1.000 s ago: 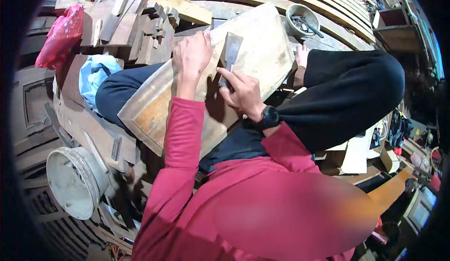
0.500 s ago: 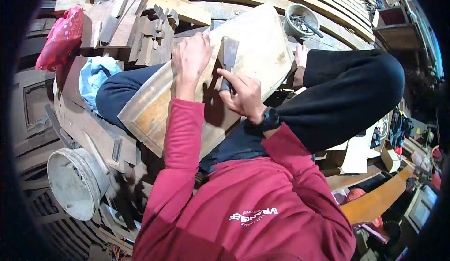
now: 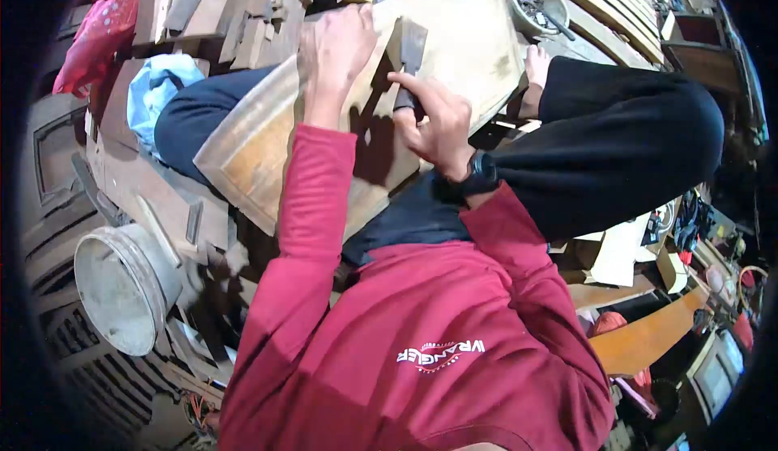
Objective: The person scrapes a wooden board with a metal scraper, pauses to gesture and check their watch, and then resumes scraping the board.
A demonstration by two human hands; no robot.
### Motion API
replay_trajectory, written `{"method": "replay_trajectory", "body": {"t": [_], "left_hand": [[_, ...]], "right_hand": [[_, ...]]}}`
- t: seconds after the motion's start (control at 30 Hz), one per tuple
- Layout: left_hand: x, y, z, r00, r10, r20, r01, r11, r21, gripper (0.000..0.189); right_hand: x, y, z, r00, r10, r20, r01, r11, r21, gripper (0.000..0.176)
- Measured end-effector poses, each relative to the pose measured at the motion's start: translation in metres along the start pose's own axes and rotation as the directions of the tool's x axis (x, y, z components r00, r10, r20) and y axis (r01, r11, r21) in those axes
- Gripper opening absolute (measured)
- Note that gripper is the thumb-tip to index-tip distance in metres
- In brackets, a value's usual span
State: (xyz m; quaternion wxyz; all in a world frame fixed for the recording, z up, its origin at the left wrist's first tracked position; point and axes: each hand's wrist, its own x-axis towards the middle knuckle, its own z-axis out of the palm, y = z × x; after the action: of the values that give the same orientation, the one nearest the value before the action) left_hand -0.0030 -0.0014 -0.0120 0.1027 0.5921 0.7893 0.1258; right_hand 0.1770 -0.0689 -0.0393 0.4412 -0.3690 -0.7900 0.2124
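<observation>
A broad wooden board, pale at the far end and browner at the near end, lies slanted across my lap. My left hand is closed over its left edge, with the fingertips mostly hidden. In my right hand is a putty knife with a flat metal blade and dark handle. The index finger stretches across the top of the handle, and the blade points away from me, low over the board. A dark shadow of the hand and tool falls on the wood. The right wrist wears a black watch.
Cut wood blocks are stacked at the far left, near a red patterned bag. A small bucket of metal bits stands beyond my right foot. At the lower left is a larger whitish bucket. Long planks lie at the back.
The whole view has tilted, so board, hands and lap appear higher and slightly to the right. Both hands and the putty knife keep nearly the same places on the board.
</observation>
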Motion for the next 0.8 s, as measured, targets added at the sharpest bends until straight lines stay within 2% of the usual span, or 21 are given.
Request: {"method": "replay_trajectory", "body": {"t": [0.03, 0.1, 0.2, 0.23, 0.27, 0.33, 0.47, 0.53, 0.63, 0.8], "left_hand": [[-0.002, 0.008, -0.013, 0.997, -0.015, 0.075, 0.011, 0.998, 0.060, 0.053], [0.002, 0.000, -0.002, 0.999, -0.004, 0.035, 0.002, 0.998, 0.057, 0.055], [0.000, 0.001, 0.000, 0.999, 0.041, -0.021, -0.040, 0.998, 0.051, 0.057], [-0.003, 0.003, -0.004, 0.998, 0.049, -0.036, -0.047, 0.997, 0.060, 0.058], [-0.003, 0.003, -0.005, 0.999, 0.035, -0.033, -0.033, 0.998, 0.061, 0.063], [-0.001, 0.004, -0.005, 0.999, 0.043, -0.016, -0.042, 0.998, 0.055, 0.070], [0.002, -0.002, 0.006, 0.992, 0.070, -0.109, -0.068, 0.997, 0.025, 0.078], [0.000, 0.007, -0.009, 0.997, -0.005, 0.077, 0.001, 0.999, 0.054, 0.078], [0.003, 0.003, -0.004, 0.997, 0.057, 0.046, -0.061, 0.995, 0.085, 0.078], [0.001, 0.003, -0.009, 0.998, 0.046, 0.043, -0.048, 0.996, 0.069, 0.071]], "right_hand": [[-0.002, 0.006, 0.007, 1.000, 0.012, 0.023, -0.011, 1.000, -0.009, 0.042], [-0.003, 0.010, 0.014, 0.995, 0.056, 0.078, -0.054, 0.998, -0.031, 0.040], [0.003, 0.001, 0.006, 0.996, 0.087, -0.020, -0.086, 0.994, 0.065, 0.039], [0.003, 0.001, 0.004, 0.988, 0.147, 0.042, -0.149, 0.988, 0.048, 0.037], [0.003, 0.010, 0.011, 0.999, 0.035, -0.006, -0.036, 0.999, -0.011, 0.041], [-0.002, 0.012, 0.014, 0.973, 0.189, 0.133, -0.186, 0.982, -0.039, 0.046], [-0.001, 0.012, 0.017, 0.972, 0.197, 0.126, -0.187, 0.979, -0.084, 0.047], [-0.001, 0.014, 0.020, 0.973, 0.198, 0.121, -0.190, 0.979, -0.070, 0.044], [-0.002, 0.013, 0.019, 0.975, 0.174, 0.137, -0.161, 0.982, -0.101, 0.041], [0.001, 0.006, 0.013, 0.963, 0.177, 0.202, -0.158, 0.981, -0.108, 0.043]]}}
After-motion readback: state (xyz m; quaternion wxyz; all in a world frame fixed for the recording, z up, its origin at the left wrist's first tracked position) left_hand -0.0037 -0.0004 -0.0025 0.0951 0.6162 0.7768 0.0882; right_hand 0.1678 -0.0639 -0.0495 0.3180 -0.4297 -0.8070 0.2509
